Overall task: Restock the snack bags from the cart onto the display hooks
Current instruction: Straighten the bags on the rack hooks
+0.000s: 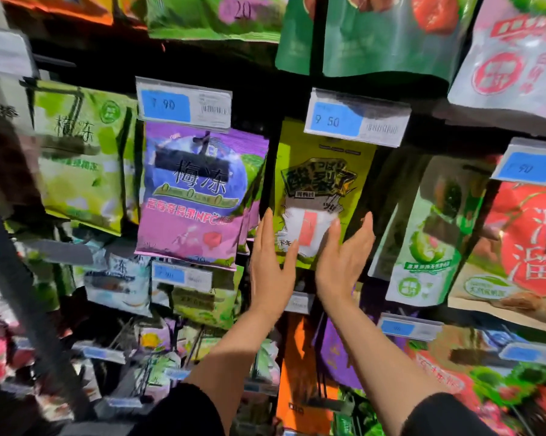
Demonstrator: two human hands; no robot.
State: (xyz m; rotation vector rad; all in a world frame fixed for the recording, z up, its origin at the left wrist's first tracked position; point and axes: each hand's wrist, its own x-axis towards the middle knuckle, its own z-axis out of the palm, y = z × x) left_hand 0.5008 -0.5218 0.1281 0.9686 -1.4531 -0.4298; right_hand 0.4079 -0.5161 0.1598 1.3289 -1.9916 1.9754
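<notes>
A yellow-green snack bag (320,174) with black lettering hangs on a display hook under a price tag (355,122) reading 9.50. My left hand (270,262) is flat, fingers straight, against the bag's lower left edge. My right hand (344,259) is flat too, fingers straight, at the bag's lower right part. Neither hand holds anything. The hook itself is hidden behind the price tag. No cart is in view.
A purple bag (196,196) hangs just left under a 7.90 tag (183,103), a light green bag (80,155) further left. To the right hang a white-green bag (429,234) and a red bag (529,240). More rows of bags hang above and below.
</notes>
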